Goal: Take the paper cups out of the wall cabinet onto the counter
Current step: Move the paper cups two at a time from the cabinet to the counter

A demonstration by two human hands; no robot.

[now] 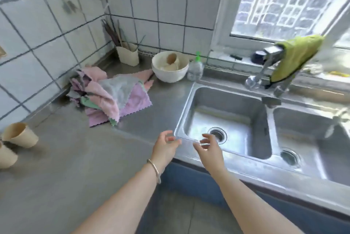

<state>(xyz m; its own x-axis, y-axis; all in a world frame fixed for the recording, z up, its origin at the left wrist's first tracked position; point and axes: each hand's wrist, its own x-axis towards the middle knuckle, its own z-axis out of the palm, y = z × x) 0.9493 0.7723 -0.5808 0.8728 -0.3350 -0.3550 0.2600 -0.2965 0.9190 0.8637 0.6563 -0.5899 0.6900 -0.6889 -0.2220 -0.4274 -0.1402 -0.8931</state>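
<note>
So starting way off to the left of both grips: two paper cups are already down on the bench, right at the frame's left edge. One is tipped on its side, long axis running roughly left-right with the open mouth pointing up and left; the other is cut off by the edge, so hard to say how it sits. They're well apart from either hand.

Up and a bit left of the grips there's a pile of cloths, and beyond that a white bowl with what looks like another paper cup lying in it, though it's blurry.

Then the left hand, bracelet on the wrist, fingers loosely spread and curled, holding nothing. Just beside it the right hand, same deal, spread and empty, hovering over the near corner of the sink.

The wall cabinet isn't in view at all, so any cups left in it are somewhere above the frame. Both grips look about equally placed for reaching up; for the cups on the bench, the left hand is clearly the nearer one.
</note>
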